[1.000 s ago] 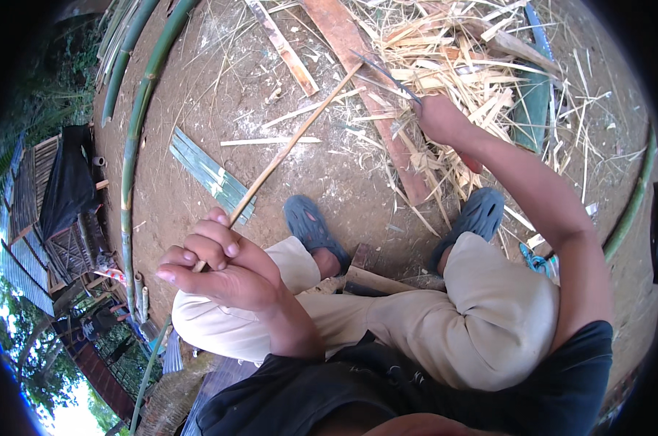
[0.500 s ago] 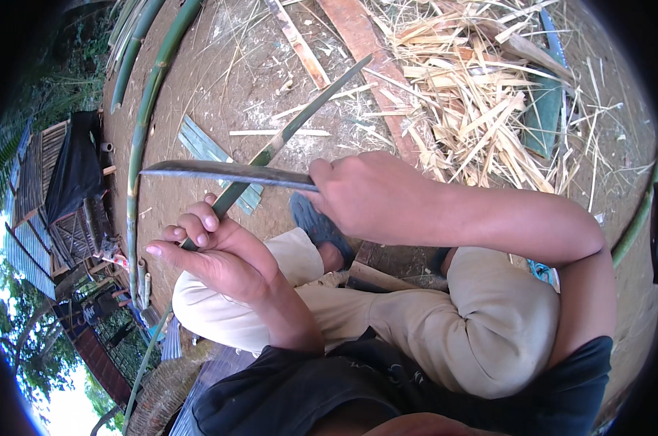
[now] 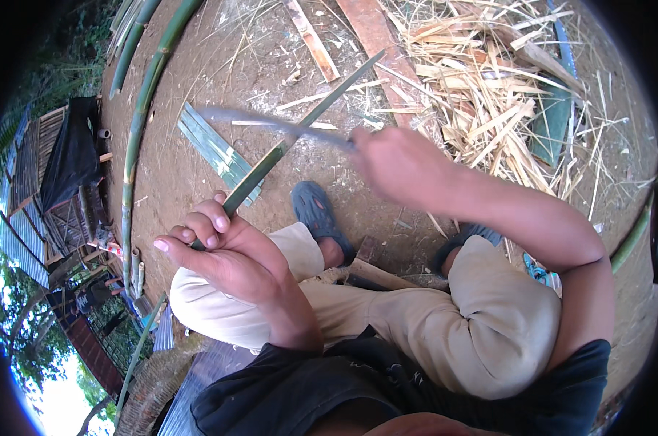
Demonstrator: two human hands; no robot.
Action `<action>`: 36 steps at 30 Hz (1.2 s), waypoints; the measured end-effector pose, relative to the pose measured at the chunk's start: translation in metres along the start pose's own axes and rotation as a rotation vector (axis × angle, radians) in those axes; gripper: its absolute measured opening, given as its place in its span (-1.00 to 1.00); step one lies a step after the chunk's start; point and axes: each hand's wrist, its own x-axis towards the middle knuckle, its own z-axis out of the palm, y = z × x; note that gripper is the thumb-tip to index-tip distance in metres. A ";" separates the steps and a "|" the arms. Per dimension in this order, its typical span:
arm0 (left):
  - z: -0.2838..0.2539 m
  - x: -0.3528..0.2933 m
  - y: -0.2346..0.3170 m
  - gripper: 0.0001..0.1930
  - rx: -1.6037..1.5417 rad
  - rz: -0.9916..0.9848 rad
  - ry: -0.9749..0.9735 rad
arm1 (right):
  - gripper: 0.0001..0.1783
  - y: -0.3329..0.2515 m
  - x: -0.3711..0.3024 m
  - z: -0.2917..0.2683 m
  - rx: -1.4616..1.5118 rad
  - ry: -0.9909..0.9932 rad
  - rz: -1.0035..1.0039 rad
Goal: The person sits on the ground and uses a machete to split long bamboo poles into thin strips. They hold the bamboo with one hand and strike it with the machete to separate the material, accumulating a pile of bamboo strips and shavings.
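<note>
My left hand is closed around the lower end of a long green bamboo strip, which slants up and away to the right. In my right hand is the handle of a long-bladed machete, its handle mostly hidden by my fingers. The blade is smeared by motion and lies across the strip about midway along; whether it touches I cannot tell. A paler edge shows on the strip between my left hand and the blade. Below, a few green bamboo slats lie side by side on the ground.
A heap of pale bamboo shavings spreads at the far right beside a reddish board. Long green bamboo poles lie at the left. My feet wear dark clogs, with a wood block between them. A shed stands far left.
The machete has slid along the bamboo strip, away from my left hand, as my right hand moved up and right. My left hand keeps its hold, slightly lower.
</note>
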 end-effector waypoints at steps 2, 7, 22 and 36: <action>0.000 -0.001 0.002 -0.62 0.018 -0.001 0.006 | -0.72 0.020 0.008 0.000 -0.021 -0.021 0.108; 0.000 -0.001 0.001 -0.62 0.013 0.007 0.037 | -0.72 -0.001 0.004 -0.001 0.019 -0.013 0.106; 0.008 0.000 0.000 -0.60 0.056 0.017 0.103 | -0.70 0.020 0.018 -0.012 0.101 -0.149 0.321; -0.007 0.006 0.001 -0.61 -0.007 -0.016 0.036 | -0.71 0.030 0.010 0.010 -0.018 0.027 0.085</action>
